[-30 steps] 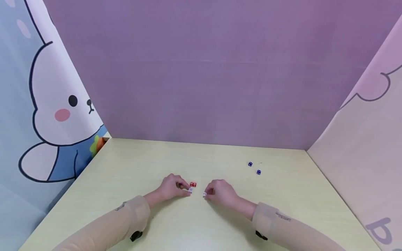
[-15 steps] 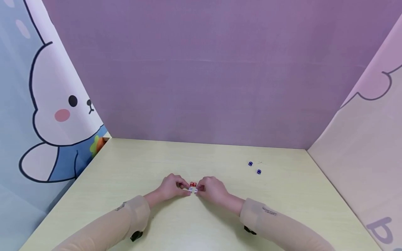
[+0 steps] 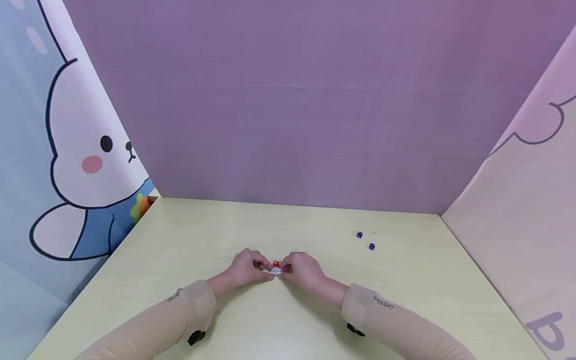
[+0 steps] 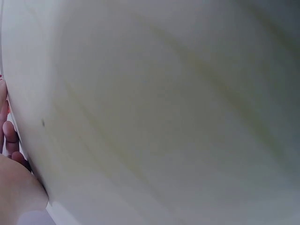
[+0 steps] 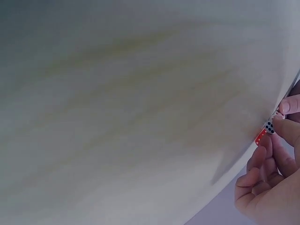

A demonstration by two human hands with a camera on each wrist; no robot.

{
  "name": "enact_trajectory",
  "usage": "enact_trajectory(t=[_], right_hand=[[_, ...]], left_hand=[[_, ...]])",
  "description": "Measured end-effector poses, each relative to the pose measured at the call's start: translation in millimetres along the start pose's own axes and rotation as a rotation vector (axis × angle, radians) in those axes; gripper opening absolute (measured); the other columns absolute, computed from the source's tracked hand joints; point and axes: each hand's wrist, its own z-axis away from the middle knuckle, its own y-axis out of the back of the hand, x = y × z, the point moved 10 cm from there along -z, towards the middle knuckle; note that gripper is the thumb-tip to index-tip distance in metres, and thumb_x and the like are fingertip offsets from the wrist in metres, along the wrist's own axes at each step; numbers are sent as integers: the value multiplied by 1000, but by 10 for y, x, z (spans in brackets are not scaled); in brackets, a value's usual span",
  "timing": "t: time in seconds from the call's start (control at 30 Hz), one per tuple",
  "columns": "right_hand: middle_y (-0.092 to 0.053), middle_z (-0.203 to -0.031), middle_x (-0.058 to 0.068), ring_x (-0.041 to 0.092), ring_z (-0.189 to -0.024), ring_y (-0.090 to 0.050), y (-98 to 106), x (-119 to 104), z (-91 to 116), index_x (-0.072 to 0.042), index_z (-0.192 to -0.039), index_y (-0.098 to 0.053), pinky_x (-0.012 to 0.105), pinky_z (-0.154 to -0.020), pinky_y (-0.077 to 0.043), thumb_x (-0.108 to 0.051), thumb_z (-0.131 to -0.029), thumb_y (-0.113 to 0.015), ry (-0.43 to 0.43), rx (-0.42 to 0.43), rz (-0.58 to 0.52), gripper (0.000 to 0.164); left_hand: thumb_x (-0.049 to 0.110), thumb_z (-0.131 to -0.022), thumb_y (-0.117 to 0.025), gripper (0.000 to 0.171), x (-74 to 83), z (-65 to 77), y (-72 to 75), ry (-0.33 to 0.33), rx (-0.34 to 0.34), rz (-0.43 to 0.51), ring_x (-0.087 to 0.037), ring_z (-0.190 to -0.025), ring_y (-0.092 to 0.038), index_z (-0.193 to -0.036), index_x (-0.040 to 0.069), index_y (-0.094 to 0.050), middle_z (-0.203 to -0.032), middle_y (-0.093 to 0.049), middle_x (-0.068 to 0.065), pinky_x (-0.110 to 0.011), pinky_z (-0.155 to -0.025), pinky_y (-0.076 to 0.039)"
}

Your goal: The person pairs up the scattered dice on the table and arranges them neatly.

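Two white dice with dark pips sit side by side in the middle of the head view. My left hand pinches the left white die between thumb and finger. From the other side, my right hand pinches the right white die, right up against the first. Just behind them is a pair of red dice, close together. In the right wrist view a white die shows at the fingertips, with a red die beyond it. The left wrist view catches only part of the left hand.
Two blue dice lie apart from the rest, toward the back right of the pale table. A purple panel rises along the back edge, and printed cloth panels stand at both sides.
My right hand has moved left, bringing its white die from a gap away to beside the other white die. My left hand stays in place, still pinching its die.
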Motion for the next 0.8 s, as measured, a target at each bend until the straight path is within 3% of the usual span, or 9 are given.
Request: enact_trajectory(t=[0.37,0.6,0.8], right_hand=[[-65,-82,-2,6,-70,-56,165,125,81,-10,-92,-73,20,-62,-46,-18,-76,-78,-61,-16,-36,19],[-64,-82,-3,7,-68,-52,423,477,215,-10,-95,-72,23,-61,-43,-19,-80,-75,-132,5,-45,18],[-66,-83,-2,7,-63,-50,680,956,310,-10,-96,-72,22,-58,-43,-19,-78,-76,-242,57,-23,20]], left_hand=[[28,-67,-85,18,12,-11,-7,-11,2,5,-10,-70,-50,-80,23,-75,-74,-59,8,-24,-64,-40],[26,-66,-86,19,4,-3,-14,13,4,22,-11,-71,-50,-81,21,-74,-75,-59,7,-24,-66,-40],[26,-67,-85,20,19,5,-15,7,4,27,-10,-70,-50,-83,20,-74,-75,-59,6,-23,-65,-40]])
